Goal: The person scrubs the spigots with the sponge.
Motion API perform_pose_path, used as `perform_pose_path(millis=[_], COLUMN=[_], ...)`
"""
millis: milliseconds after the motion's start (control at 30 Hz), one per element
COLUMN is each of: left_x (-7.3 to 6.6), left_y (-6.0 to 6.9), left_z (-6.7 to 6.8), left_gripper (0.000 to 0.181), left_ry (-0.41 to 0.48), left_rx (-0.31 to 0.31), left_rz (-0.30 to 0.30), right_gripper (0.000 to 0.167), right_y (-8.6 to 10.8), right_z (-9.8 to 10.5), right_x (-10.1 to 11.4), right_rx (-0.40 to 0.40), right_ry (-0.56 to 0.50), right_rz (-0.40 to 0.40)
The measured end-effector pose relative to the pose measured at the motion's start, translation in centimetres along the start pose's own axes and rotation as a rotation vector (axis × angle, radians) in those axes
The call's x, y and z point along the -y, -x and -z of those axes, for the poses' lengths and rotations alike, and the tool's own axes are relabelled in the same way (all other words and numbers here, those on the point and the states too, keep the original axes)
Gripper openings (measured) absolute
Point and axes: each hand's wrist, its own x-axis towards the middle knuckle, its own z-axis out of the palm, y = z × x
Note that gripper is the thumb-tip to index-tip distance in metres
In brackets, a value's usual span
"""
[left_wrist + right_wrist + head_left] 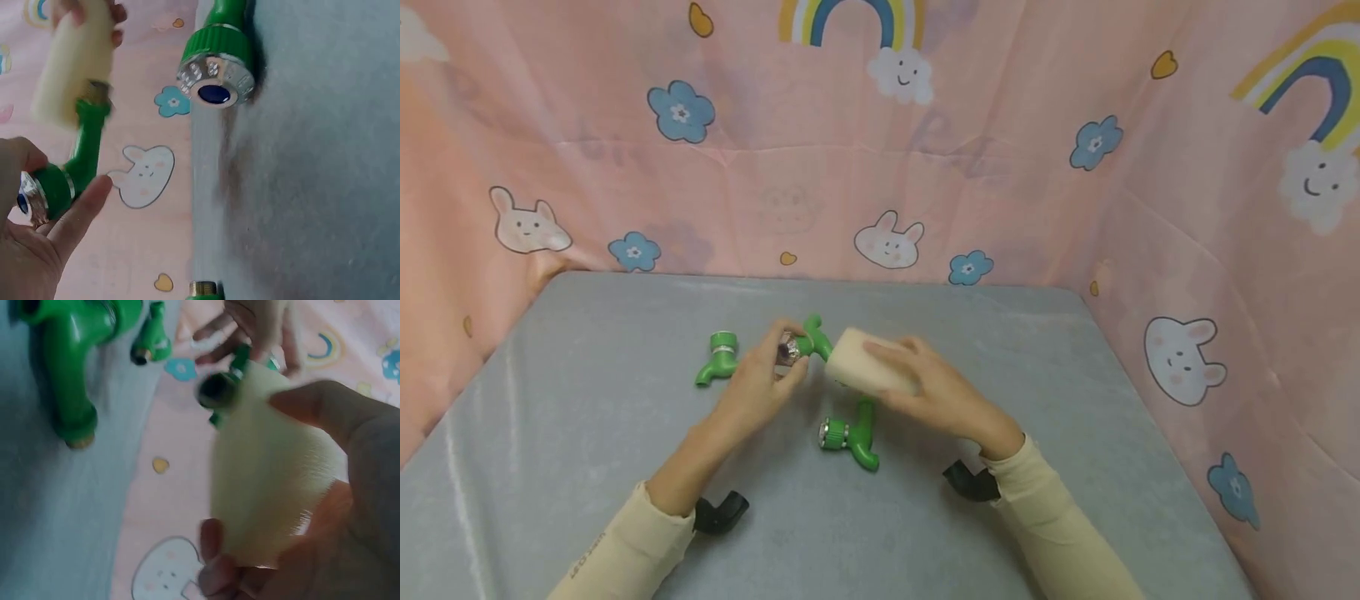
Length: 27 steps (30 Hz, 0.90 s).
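A green plastic tap (815, 340) with a silver-faced knob is held in my left hand (766, 375), whose thumb and fingers grip it around the knob. In the left wrist view, the held tap (86, 147) points its threaded brass end up toward a cream block. My right hand (936, 387) grips this cream, sponge-like block (867, 362), thumb on one side and fingers on the other. The block (269, 469) is close beside the held tap; whether they touch I cannot tell.
Another green tap (852, 435) lies on the grey-covered table (880, 533) in front of my hands. A further green tap (721, 358) is left of my left hand. Black angled pieces (721, 512) show beside both sleeves. A pink patterned curtain (760, 183) encloses the back and sides.
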Motion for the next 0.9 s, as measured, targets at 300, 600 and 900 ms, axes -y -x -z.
perform_pose_path(millis=[300,600,900], left_x=[1.0,0.7,0.3], left_y=[-0.9,-0.9,-0.6], left_z=[0.6,1.0,1.0], left_gripper=[0.031,0.038,0.039], left_ry=[0.355,0.622,0.731], left_rx=[-0.02,0.078,0.176], left_rz=[-0.008,0.048,0.071], right_gripper=[0.066,0.068,0.067], right_y=[0.2,-0.4,-1.1], right_z=[1.6,0.9,-0.8], right_x=[-0.6,-0.8,-0.1], right_rx=[-0.04,-0.154,-0.216], right_ry=[-0.038,-0.133,-0.038], right_rz=[0.01,0.117,0.205])
